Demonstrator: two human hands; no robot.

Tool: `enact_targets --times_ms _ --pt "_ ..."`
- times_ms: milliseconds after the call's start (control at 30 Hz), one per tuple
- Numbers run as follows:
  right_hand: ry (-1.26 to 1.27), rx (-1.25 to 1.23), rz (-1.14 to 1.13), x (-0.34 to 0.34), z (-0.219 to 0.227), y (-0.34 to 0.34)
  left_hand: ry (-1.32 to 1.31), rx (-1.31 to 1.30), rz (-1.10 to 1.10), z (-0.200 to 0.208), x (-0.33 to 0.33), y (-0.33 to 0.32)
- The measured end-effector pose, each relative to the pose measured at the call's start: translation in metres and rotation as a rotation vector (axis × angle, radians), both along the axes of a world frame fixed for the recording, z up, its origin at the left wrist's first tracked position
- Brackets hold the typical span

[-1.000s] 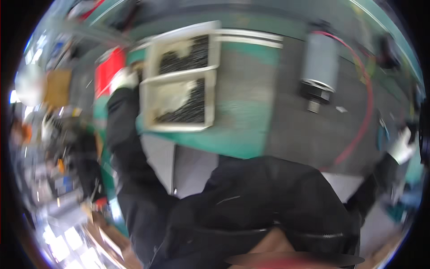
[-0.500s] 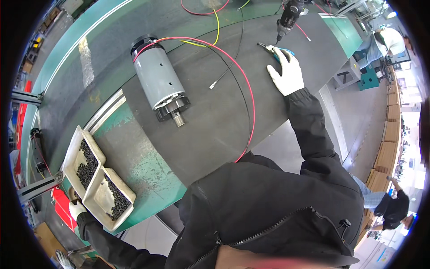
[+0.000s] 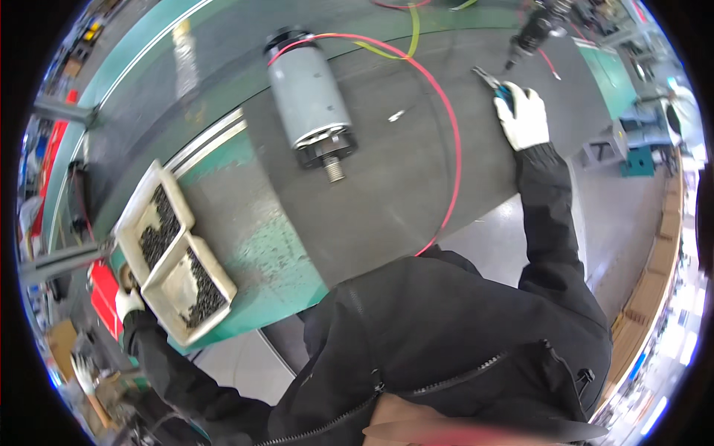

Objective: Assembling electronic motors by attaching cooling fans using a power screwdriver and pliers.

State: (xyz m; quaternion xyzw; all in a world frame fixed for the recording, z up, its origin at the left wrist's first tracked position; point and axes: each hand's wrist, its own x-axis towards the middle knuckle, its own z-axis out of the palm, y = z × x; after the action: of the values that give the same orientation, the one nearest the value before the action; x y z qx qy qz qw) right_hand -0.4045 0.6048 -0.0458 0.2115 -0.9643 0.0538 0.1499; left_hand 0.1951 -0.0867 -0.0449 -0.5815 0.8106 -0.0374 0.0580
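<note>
My right hand (image 3: 526, 117), in a white glove, is closed around the teal handles of a pair of pliers (image 3: 487, 78) at the far right of the bench mat. The pliers' jaws point away from me, to the left. At the left edge of the bench, my gloved left hand (image 3: 129, 303) reaches beside a brown ring-shaped roll (image 3: 127, 277); its fingers are partly hidden, and I cannot tell whether they grip it. A grey cylindrical motor (image 3: 309, 93) with black ends and a threaded shaft lies on the mat. A red wire (image 3: 455, 134) loops from it toward me.
Two joined off-white trays (image 3: 192, 215) hold small black parts, close to my left hand. A red box (image 3: 105, 297) sits beyond it. A black power screwdriver (image 3: 532, 37) hangs above the pliers. Another person's gloved hand (image 3: 83, 374) shows at lower left; a person (image 3: 680, 115) is at right.
My right hand's spread fingers have closed around the pliers' handles. The whole view has shifted, so the motor and mat appear farther right. My left hand remains beside the trays.
</note>
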Motion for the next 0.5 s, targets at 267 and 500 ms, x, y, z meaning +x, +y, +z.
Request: enact_targets --times_ms 267,500 --pt "-0.423 -0.785 0.246 0.042 0.015 -0.038 0.061 -0.066 -0.108 0.014 -0.036 0.044" --pt "-0.436 -0.896 0.422 0.011 -0.011 -0.089 0.802 0.159 0.135 0.039 -0.017 0.052"
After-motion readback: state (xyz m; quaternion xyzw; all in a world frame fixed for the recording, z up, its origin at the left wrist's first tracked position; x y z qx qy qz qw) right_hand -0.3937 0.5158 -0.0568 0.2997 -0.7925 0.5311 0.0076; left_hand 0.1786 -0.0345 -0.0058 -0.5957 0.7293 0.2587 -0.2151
